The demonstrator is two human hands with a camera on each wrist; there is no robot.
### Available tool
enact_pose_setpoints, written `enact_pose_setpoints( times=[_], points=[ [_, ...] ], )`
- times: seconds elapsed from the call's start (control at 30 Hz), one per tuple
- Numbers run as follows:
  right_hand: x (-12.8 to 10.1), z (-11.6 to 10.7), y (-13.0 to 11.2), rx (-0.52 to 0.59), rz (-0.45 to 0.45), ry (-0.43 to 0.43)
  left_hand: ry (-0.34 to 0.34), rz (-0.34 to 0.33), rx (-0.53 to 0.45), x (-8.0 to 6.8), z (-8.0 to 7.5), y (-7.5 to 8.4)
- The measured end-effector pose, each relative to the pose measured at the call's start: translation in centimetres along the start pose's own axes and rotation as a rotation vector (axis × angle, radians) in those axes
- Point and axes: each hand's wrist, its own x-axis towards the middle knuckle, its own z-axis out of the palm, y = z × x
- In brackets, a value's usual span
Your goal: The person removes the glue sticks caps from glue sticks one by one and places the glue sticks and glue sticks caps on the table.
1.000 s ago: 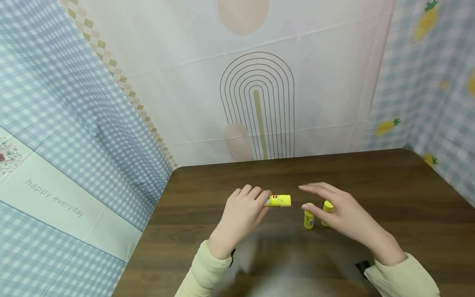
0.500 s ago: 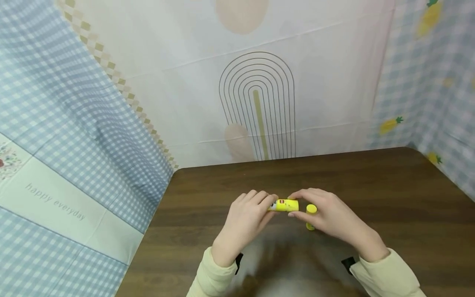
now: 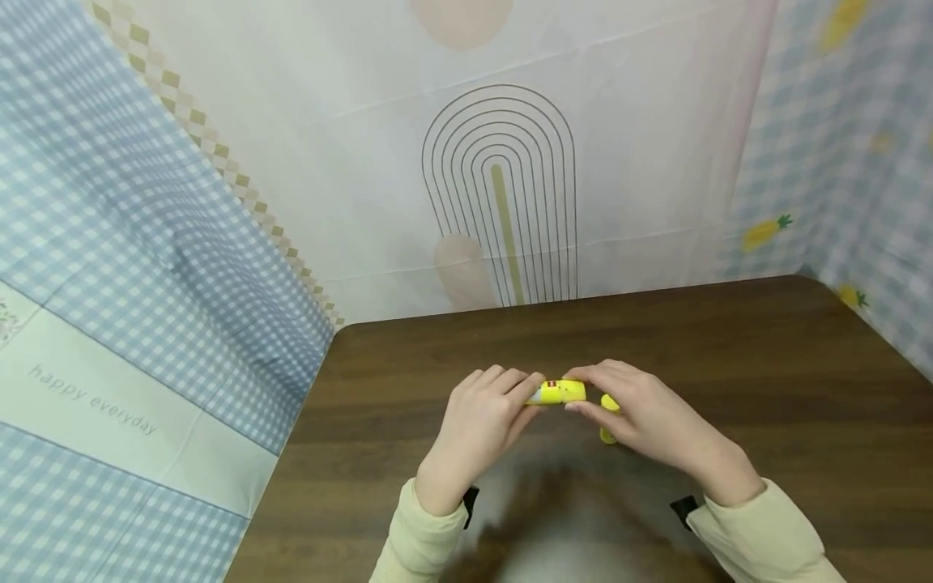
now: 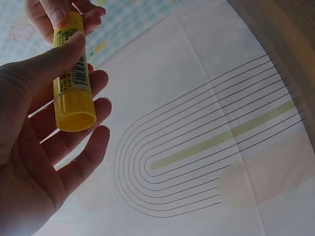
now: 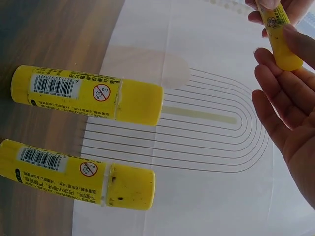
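Dark wooden table (image 3: 729, 364), patterned cloth behind. Above it, left hand (image 3: 477, 421) and right hand (image 3: 649, 417) pinch opposite ends of a yellow plastic glue stick (image 3: 561, 392): light, rigid, probably smooth; grip the barrel.

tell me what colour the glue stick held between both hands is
Yellow glue stick, clearest in the left wrist view.

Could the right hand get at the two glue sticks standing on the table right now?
Probably not at once: the right hand pinches one end of the held glue stick, with the left hand on the other. The two standing sticks are right beside it, nothing between, so letting go would free it.
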Motion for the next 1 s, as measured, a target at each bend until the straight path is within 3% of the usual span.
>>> enact_pose_setpoints(
  times=[0.3, 0.57, 1.0],
  points=[
    [0.22, 0.18, 0.01, -0.024, 0.012, -0.048, 0.03, 0.029, -0.009, 0.32, -0.05, -0.54],
    [-0.04, 0.25, -0.05, -0.025, -0.017, -0.021, 0.026, 0.05, 0.014, 0.25, 0.13, -0.48],
    [-0.33, 0.56, 0.15, 0.056, 0.013, -0.05, 0.041, 0.058, 0.03, -0.24, 0.51, -0.32]
  ],
)
